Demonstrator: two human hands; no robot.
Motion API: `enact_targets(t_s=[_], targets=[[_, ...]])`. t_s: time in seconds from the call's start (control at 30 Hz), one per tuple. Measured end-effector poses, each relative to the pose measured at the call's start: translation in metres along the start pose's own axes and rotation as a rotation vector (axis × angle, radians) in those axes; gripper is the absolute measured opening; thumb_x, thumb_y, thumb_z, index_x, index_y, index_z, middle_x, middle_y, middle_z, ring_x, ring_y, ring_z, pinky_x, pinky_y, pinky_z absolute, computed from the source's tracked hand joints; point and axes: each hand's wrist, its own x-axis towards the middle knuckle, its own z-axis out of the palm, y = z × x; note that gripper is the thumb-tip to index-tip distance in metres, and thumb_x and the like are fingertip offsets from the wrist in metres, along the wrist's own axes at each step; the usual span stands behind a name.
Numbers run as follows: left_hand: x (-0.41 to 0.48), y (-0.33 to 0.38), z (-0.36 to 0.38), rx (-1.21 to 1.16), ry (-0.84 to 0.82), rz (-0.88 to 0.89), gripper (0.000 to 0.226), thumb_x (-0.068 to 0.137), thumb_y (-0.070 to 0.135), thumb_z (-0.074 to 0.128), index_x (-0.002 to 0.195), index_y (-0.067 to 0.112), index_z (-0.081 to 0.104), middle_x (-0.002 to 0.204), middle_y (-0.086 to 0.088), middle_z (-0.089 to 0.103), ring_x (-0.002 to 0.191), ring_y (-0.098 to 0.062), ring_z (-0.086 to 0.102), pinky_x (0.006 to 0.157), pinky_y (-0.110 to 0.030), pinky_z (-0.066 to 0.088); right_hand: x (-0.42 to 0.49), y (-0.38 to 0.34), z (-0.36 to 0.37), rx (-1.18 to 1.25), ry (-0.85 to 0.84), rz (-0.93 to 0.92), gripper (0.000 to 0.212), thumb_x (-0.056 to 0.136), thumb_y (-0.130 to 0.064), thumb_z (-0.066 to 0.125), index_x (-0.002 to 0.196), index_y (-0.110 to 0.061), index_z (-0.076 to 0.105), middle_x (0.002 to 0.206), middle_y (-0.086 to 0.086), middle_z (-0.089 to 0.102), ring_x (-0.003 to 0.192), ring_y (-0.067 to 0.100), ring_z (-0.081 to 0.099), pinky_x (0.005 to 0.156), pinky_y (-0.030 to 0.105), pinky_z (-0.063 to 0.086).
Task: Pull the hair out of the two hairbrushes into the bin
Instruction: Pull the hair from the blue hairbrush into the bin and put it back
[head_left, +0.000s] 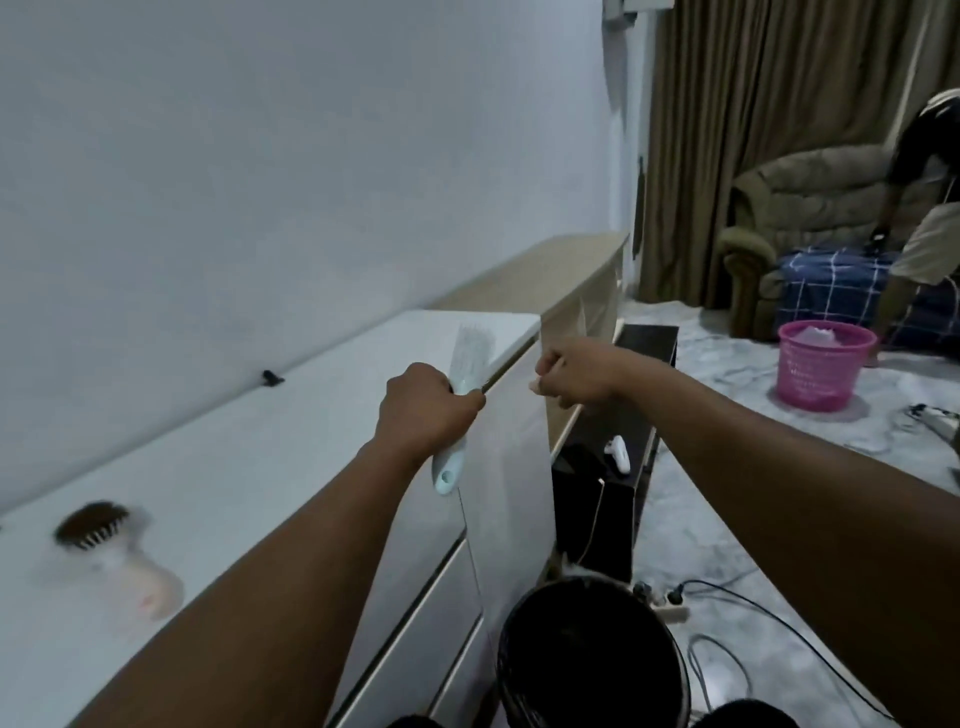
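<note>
My left hand (423, 408) grips the handle of a pale blue hairbrush (470, 351), its bristled head pointing up and away. To its right, my right hand (571, 376) is closed with fingertips pinched; whether hair sits between them I cannot make out. A long thin strand hangs from the brush handle down toward the black bin (587, 649) on the floor below my hands. A second hairbrush (111, 545) with a pink handle and dark hair in its bristles lies on the white dresser top (234, 467) at the left.
A small black clip (271, 378) lies on the dresser by the wall. A black low stand (618, 467) holds a white device (619, 453). Cables and a power strip (670, 605) lie on the floor. Farther right stand a pink basket (823, 364), an armchair and another person.
</note>
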Motion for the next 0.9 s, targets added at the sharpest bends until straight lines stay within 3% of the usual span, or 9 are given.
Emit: enact_targets(t_s=[0.13,0.23,0.33,0.5,0.6,0.7,0.9], targets=[[0.002,0.01,-0.06,0.005,0.121,0.023,0.038,0.075,0.037,0.072,0.066,0.002,0.061,0.054,-0.003,0.052,0.051,-0.016,0.05,0.047,-0.026,0.033,-0.009,-0.058,-0.022,-0.009,0.057,-0.099,0.033,0.094,-0.03,0.065,0.12,-0.009,0.062,0.118,0.018,0.069,0.107,0.031,0.071,0.086,0.046,0.06],[0.004,0.007,-0.095,0.015,0.205,0.023,0.036,0.075,0.037,0.071,0.067,0.002,0.063,0.055,-0.001,0.055,0.051,-0.012,0.052,0.047,-0.024,0.033,-0.007,-0.096,-0.029,-0.01,0.079,-0.174,0.032,0.093,-0.03,0.067,0.118,-0.01,0.063,0.113,0.016,0.071,0.103,0.029,0.072,0.082,0.043,0.06],[0.007,-0.007,-0.124,0.04,0.284,-0.013,0.037,0.071,0.04,0.068,0.063,0.007,0.053,0.054,0.0,0.05,0.05,-0.015,0.051,0.047,-0.025,0.031,0.0,-0.129,-0.027,0.022,0.067,-0.229,0.03,0.09,-0.03,0.068,0.114,-0.013,0.062,0.109,0.015,0.07,0.089,0.023,0.067,0.068,0.035,0.054],[0.01,-0.046,-0.158,0.101,0.383,-0.145,0.035,0.072,0.042,0.067,0.069,0.011,0.05,0.065,0.0,0.055,0.055,-0.017,0.053,0.048,-0.026,0.031,0.023,-0.172,-0.003,0.019,0.024,-0.278,0.03,0.089,-0.034,0.07,0.113,-0.018,0.061,0.11,0.01,0.068,0.104,0.03,0.068,0.071,0.035,0.053],[0.009,-0.077,-0.165,0.185,0.388,-0.231,0.034,0.074,0.045,0.066,0.08,0.012,0.058,0.072,0.001,0.059,0.058,-0.015,0.055,0.05,-0.026,0.034,0.037,-0.19,0.023,-0.001,-0.026,-0.307,0.029,0.09,-0.034,0.07,0.113,-0.018,0.062,0.101,0.007,0.066,0.097,0.03,0.066,0.072,0.035,0.053],[0.009,-0.111,-0.161,0.245,0.367,-0.298,0.032,0.077,0.046,0.063,0.081,0.015,0.055,0.072,0.003,0.056,0.058,-0.014,0.052,0.053,-0.028,0.036,0.055,-0.201,0.054,-0.012,-0.079,-0.313,0.029,0.089,-0.035,0.07,0.112,-0.019,0.062,0.092,0.002,0.063,0.085,0.023,0.058,0.072,0.034,0.052],[0.011,-0.168,-0.144,0.349,0.243,-0.406,0.032,0.078,0.046,0.059,0.09,0.017,0.054,0.078,0.002,0.053,0.075,-0.025,0.059,0.065,-0.031,0.042,0.093,-0.212,0.122,-0.063,-0.185,-0.314,0.031,0.089,-0.036,0.069,0.114,-0.02,0.061,0.103,0.005,0.066,0.087,0.021,0.061,0.071,0.032,0.052]])
